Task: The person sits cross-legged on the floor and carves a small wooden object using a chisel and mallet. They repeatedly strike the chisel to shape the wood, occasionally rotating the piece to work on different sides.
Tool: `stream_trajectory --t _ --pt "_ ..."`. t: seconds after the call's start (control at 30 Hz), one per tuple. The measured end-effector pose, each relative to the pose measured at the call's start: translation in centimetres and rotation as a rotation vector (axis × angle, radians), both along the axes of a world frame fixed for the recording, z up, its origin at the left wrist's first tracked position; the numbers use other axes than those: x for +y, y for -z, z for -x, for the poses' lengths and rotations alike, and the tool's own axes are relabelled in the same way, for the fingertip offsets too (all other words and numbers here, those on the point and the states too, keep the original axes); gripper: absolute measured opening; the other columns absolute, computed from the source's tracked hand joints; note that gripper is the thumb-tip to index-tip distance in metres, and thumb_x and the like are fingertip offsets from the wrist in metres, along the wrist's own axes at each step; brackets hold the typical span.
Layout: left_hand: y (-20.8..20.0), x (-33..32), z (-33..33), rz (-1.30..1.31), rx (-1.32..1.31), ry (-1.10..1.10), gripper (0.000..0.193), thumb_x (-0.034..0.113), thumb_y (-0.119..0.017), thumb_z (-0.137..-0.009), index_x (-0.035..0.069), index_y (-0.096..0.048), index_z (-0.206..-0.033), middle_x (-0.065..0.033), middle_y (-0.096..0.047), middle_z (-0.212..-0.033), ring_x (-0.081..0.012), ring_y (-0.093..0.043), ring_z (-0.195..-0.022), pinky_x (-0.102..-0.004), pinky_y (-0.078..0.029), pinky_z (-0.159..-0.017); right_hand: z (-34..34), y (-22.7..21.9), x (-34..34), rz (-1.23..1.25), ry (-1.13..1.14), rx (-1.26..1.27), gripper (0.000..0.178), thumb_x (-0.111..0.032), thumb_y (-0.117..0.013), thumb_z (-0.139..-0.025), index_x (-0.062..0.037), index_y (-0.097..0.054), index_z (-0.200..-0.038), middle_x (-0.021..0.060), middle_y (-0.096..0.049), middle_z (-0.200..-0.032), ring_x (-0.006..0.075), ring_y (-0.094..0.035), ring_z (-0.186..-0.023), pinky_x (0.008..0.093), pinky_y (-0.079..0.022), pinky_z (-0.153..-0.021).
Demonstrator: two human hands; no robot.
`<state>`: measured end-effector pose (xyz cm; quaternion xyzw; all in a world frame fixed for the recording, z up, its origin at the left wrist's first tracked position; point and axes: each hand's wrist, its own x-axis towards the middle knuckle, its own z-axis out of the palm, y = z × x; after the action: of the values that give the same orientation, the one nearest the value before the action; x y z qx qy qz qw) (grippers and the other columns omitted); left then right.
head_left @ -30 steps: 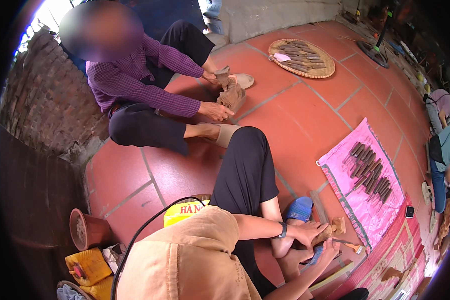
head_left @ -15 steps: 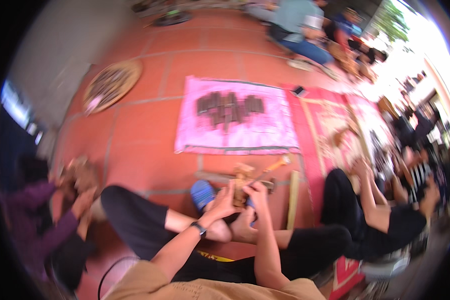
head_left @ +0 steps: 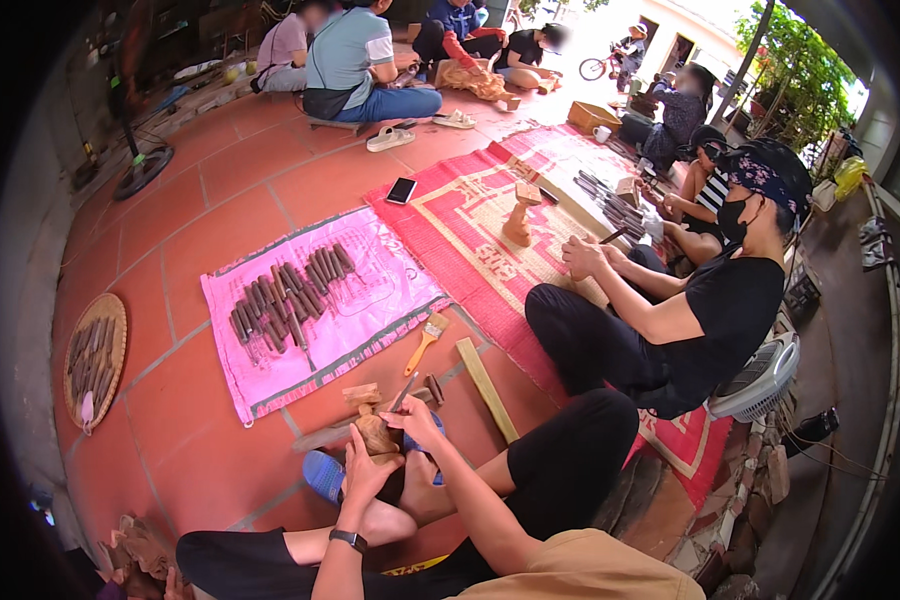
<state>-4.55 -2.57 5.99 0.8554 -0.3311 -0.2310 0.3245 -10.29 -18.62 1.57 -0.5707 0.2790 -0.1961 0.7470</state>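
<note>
In front of my crossed legs, my left hand (head_left: 365,468) is wrapped round a light-brown wood carving (head_left: 376,432), steadying it close to my feet. My right hand (head_left: 416,420) is closed on a slim carving chisel (head_left: 406,387), its dark shaft sticking up above the fingers, right beside the carving. The chisel's lower end is hidden by the hand. Just beyond lie a wooden block (head_left: 360,394) and a short dark wooden piece (head_left: 434,389). A flat brush (head_left: 427,342) with a yellow handle rests on the tiles.
A pink cloth (head_left: 235,370) bears several wooden-handled chisels. At the left stands a round woven tray (head_left: 120,330) of more tools. A wooden bar (head_left: 487,390) lies to my right. On the red mat (head_left: 450,225), a co-worker (head_left: 710,310) sits close by; a phone (head_left: 401,190) lies there.
The view has swung to the right, so the cloth and tray appear farther left and the neighbour on the right shows fully. Both hands remain at the carving.
</note>
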Motion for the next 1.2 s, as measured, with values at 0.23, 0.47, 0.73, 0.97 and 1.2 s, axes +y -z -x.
stream_trajectory --t 0.23,0.47,0.73,0.97,1.2 --pt "-1.3 0.6 -0.4 0.067 0.038 0.0 0.122 0.04 -0.084 -0.061 -0.004 -0.01 -0.146 -0.0326 -0.042 -0.127 -0.0463 -0.043 -0.121 -0.0446 -0.039 -0.101 -1.2 0.3 0.8 0.038 -0.11 -0.104 0.013 0.0 -0.068 -0.083 -0.0059 -0.057 -0.082 -0.0013 -0.06 -0.079 0.0081 -0.057 -0.072 0.0253 -0.05 -0.066" --pt "0.8 0.5 -1.4 0.128 0.105 0.028 0.12 0.039 -0.082 -0.063 -0.005 -0.009 -0.147 -0.0324 -0.04 -0.133 -0.0452 -0.043 -0.123 -0.0426 -0.04 -0.101 -0.4 -0.3 -0.2 -0.288 0.169 -0.137 0.011 -0.004 -0.068 -0.084 -0.0065 -0.058 -0.09 0.0034 -0.065 -0.085 0.0118 -0.064 -0.076 0.0255 -0.054 -0.067" --pt "1.0 0.1 -1.2 0.075 0.129 0.013 0.126 0.041 -0.084 -0.061 -0.01 -0.006 -0.146 -0.0298 -0.041 -0.135 -0.0403 -0.042 -0.126 -0.039 -0.039 -0.102 1.0 -4.4 -3.4 0.345 -0.2 0.29 0.011 -0.004 -0.074 -0.073 -0.0021 -0.063 -0.074 0.0035 -0.065 -0.072 0.0091 -0.06 -0.069 0.0263 -0.049 -0.061" --pt "0.5 -0.5 -1.2 0.009 0.163 -0.014 0.129 0.042 -0.084 -0.059 -0.012 -0.005 -0.145 -0.0283 -0.041 -0.137 -0.0393 -0.042 -0.128 -0.0381 -0.038 -0.104 2.1 -1.9 -1.1 0.0 -0.052 0.005 0.017 -0.001 -0.074 -0.072 -0.0032 -0.056 -0.071 0.0022 -0.057 -0.073 0.0109 -0.056 -0.079 0.0295 -0.044 -0.071" --pt "0.1 -0.4 -1.1 0.024 0.21 -0.04 0.13 0.044 -0.084 -0.058 -0.011 -0.005 -0.146 -0.0267 -0.04 -0.139 -0.037 -0.042 -0.129 -0.0383 -0.038 -0.104 -0.1 -1.2 -2.1 0.279 -0.442 0.063 0.018 0.001 -0.074 -0.07 -0.0029 -0.056 -0.07 -0.0001 -0.054 -0.07 0.0097 -0.051 -0.071 0.0272 -0.04 -0.064"
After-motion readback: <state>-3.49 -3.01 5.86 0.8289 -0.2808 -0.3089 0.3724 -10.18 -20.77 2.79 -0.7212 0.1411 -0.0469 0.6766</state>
